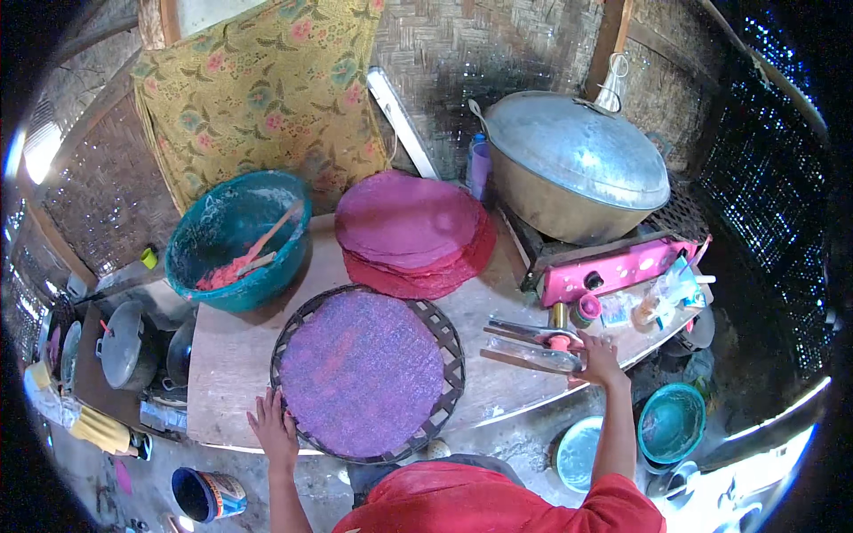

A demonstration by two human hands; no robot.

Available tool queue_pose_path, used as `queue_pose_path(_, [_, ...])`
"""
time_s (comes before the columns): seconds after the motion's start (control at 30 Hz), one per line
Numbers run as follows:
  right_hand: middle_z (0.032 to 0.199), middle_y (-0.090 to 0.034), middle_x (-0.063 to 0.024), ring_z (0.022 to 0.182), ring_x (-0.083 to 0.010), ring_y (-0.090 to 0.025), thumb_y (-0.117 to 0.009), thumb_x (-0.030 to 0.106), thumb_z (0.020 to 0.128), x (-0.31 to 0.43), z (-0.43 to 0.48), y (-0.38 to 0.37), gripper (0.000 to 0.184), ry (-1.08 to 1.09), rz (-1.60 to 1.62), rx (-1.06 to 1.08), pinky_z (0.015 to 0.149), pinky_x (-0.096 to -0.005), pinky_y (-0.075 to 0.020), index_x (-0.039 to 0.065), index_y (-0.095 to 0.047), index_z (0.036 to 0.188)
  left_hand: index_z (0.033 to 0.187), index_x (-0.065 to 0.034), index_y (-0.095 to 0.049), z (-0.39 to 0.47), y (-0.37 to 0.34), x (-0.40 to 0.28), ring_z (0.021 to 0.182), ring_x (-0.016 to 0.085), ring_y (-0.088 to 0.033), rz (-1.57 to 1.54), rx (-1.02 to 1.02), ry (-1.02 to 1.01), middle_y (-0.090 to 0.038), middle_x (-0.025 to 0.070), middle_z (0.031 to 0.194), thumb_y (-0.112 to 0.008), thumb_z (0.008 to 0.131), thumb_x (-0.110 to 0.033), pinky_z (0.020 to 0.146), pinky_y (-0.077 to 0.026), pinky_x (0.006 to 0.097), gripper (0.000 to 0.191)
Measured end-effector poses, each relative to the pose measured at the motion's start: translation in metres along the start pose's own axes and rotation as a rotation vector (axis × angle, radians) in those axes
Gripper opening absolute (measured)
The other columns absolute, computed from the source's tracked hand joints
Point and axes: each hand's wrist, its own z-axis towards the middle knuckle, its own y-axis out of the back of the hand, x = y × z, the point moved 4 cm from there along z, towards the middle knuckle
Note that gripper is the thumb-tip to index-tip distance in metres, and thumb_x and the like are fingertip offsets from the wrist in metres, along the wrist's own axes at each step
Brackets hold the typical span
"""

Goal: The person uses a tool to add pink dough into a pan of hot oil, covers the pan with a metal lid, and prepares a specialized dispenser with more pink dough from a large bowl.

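Observation:
In front of me a round woven basket tray [455, 373] with a dark openwork rim lies on the table's near side. A purple round mat [363, 373] with pinkish smears in its middle covers the tray. My left hand [274, 426] rests at the tray's left rim, fingers apart. To the right lies a metal hand press [530, 356] with two long parts and pink dough [560, 342] between them. Around its right end my right hand [602, 362] closes, fingers on the far side and thumb on the near side. Behind the tray sits a stack of pink and red round mats [413, 223].
A teal basin [240, 186] with pink dough and wooden sticks stands at the back left of the table [226, 373]. A large lidded pot [573, 160] sits on a pink stove [623, 270] at the right. On the floor are a bucket [206, 494] and basins [672, 423].

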Motion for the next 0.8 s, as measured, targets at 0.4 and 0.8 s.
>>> queue_pose_path(0.4, [0.114,-0.055,-0.0131,0.099,-0.0255,-0.054,-0.08,0.043,0.055,0.138,-0.06,0.021,0.086,0.372,1.228,0.555,0.087,-0.0345,-0.043,0.0,-0.048,0.122,0.138,-0.0028,-0.027,0.027,0.069,-0.054,0.13,0.027,-0.032,-0.978,-0.045,0.052,-0.036,0.0151,0.138,-0.045,0.09,-0.049,0.106,-0.023,0.0431,0.069])
queue_pose_path(0.8, [0.091,-0.056,-0.0169,0.067,-0.0226,-0.055,-0.043,0.083,0.065,0.301,-0.091,-0.01,0.107,0.363,1.496,1.776,0.065,-0.0304,-0.0442,-0.001,-0.036,0.13,0.121,-0.0044,-0.042,0.105,0.12,-0.15,0.099,0.03,-0.054,-2.326,0.362,0.022,-0.054,0.0134,0.104,-0.038,0.081,-0.07,0.093,-0.039,0.0468,0.077])
